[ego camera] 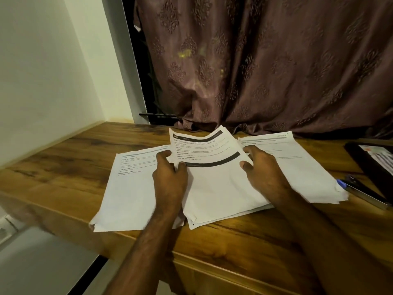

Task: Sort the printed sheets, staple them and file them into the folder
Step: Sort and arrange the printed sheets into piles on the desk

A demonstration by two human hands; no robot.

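Your left hand [169, 173] pinches the left edge of the middle sheet [214, 179], thumb on top; your right hand [262, 169] grips its right edge, fingers curled, bowing the top upward. The sheet lies on the wooden desk [70, 154] between the left sheets [131, 188] and the right sheets [297, 165]. Its printed heading is too blurred to read. A stapler [361, 191] lies at far right.

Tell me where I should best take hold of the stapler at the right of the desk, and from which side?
Probably grip the stapler across its long body near the middle, coming from above. It lies flat on the desk, slanted, blue tip touching the right paper pile, and a dark tray crowds its far side.
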